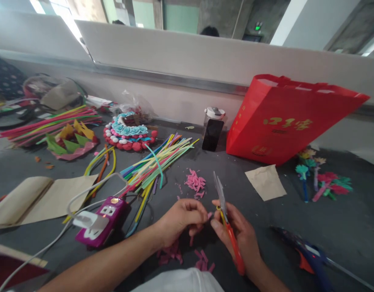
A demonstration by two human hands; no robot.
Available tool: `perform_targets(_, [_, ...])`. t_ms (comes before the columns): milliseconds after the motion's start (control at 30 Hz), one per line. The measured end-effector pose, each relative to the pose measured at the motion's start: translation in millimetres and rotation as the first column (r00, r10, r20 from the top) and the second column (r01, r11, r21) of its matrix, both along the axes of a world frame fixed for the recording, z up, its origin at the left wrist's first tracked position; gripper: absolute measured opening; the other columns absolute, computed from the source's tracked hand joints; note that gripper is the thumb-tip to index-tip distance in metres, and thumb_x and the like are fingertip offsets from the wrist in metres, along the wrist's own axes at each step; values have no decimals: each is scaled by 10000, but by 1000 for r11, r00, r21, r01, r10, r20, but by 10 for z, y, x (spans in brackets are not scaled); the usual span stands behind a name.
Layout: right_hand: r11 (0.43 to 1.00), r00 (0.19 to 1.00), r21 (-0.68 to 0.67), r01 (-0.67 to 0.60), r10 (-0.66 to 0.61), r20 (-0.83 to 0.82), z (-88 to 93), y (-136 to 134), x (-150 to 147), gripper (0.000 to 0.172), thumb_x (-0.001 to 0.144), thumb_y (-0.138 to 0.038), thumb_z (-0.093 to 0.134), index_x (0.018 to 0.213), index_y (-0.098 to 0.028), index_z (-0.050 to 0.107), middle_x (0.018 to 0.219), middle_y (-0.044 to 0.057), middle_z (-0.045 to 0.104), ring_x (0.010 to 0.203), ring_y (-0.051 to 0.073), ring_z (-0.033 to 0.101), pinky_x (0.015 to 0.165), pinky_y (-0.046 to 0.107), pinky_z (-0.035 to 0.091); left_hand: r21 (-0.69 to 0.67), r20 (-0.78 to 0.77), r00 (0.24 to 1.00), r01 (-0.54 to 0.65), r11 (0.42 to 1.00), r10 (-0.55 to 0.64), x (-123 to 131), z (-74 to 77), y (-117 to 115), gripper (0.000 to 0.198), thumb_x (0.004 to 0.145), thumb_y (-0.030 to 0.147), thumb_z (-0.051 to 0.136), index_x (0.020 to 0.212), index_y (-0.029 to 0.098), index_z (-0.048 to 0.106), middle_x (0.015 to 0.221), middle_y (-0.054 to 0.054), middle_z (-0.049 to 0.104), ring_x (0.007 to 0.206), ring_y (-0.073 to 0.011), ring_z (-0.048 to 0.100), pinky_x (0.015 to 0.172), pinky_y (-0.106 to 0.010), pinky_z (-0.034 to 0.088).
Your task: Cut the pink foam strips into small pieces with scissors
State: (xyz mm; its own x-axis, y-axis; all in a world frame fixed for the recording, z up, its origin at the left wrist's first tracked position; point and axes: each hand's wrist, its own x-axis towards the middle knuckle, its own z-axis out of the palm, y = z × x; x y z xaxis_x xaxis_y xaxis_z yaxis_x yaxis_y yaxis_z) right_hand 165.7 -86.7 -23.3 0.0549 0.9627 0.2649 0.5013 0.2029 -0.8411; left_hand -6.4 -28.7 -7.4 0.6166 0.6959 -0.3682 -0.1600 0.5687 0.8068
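Observation:
My left hand (184, 219) is closed, with thumb and forefinger pinching a small pink strip (209, 215) that looks like paper or felt. Facing it, my right hand (240, 233) grips orange-handled scissors (234, 245), their blades pointing up and away from me. A yellow looped piece (219, 208) shows beside the blades at my right fingers; what it belongs to is unclear. Just beyond my hands lies a heap of pink cut strips (195, 181). More pink strips (203, 261) lie close to my body, some partly hidden under my left hand.
Left are a purple power strip (107, 221) with a white cable, pipe cleaners (162, 162) and a beaded flower ring (130, 132). A phone (212, 135) leans on a bottle (215, 112) beside a red bag (275, 121). A glue gun (305, 247) lies right.

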Motion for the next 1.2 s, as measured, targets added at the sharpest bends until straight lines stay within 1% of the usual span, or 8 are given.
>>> perform_targets(67, [998, 997, 24, 50, -52, 59, -63, 6, 35, 384, 834, -358, 594, 1178, -194, 544, 874, 20, 673, 721, 139, 660, 655, 211, 540, 0, 64, 990, -128, 992, 128, -8, 9, 29, 120, 686, 211, 698, 688, 129, 610, 519, 27, 548, 391, -51, 450, 400, -165, 326])
perform_targets(133, [996, 986, 51, 75, -81, 144, -113, 13, 57, 410, 833, -379, 596, 1191, -191, 527, 972, 52, 665, 812, 167, 658, 715, 254, 542, 5, 127, 967, -224, 975, 222, -18, 35, 49, 125, 700, 207, 700, 708, 132, 600, 549, 21, 576, 393, -54, 474, 420, -173, 357])
perform_targets(233, [996, 971, 88, 27, -47, 236, -138, 12, 37, 429, 838, -392, 596, 1208, -194, 507, 1083, 88, 632, 934, 209, 634, 789, 317, 533, 2, 190, 942, -283, 959, 278, -23, 77, 44, 132, 720, 210, 696, 731, 136, 587, 599, 2, 625, 405, -67, 511, 443, -185, 397])
perform_targets(367, [992, 951, 121, -44, 4, 308, -122, -7, -53, 382, 861, -339, 582, 1212, -217, 497, 1070, 83, 611, 958, 215, 606, 815, 341, 517, -10, 247, 921, -309, 951, 302, -6, 81, -5, 156, 727, 221, 707, 777, 143, 581, 627, 5, 641, 426, -79, 537, 456, -196, 433])
perform_targets(600, [994, 949, 105, -35, 0, 315, -130, -31, -90, 360, 876, -314, 567, 1214, -215, 491, 1032, 77, 597, 939, 212, 583, 798, 334, 506, -36, 288, 908, -307, 951, 304, 27, 25, -33, 214, 712, 253, 724, 826, 153, 573, 627, 7, 640, 412, -94, 530, 430, -223, 451])
perform_targets(800, [998, 944, 65, -25, 2, 329, -128, -39, -93, 368, 877, -334, 576, 1216, -225, 486, 1041, 74, 594, 939, 221, 579, 792, 346, 500, -44, 255, 887, -388, 921, 386, 53, 53, -48, 187, 677, 208, 736, 763, 149, 580, 617, 13, 636, 457, -86, 547, 489, -209, 454])
perform_targets(900, [997, 941, 81, -20, -8, 337, -134, -37, -96, 368, 873, -340, 581, 1209, -227, 483, 1046, 72, 594, 944, 220, 580, 803, 349, 501, -56, 255, 871, -421, 905, 420, 61, 69, -57, 180, 665, 201, 739, 748, 150, 588, 617, 19, 629, 484, -83, 555, 516, -200, 448])
perform_targets(1200, [997, 947, 77, -21, -5, 322, -161, -40, -96, 386, 869, -358, 581, 1217, -223, 483, 1053, 75, 596, 953, 222, 578, 816, 355, 500, -85, 263, 880, -387, 918, 396, 79, 50, -89, 179, 683, 221, 738, 749, 153, 586, 657, 9, 641, 551, -93, 578, 591, -217, 466])
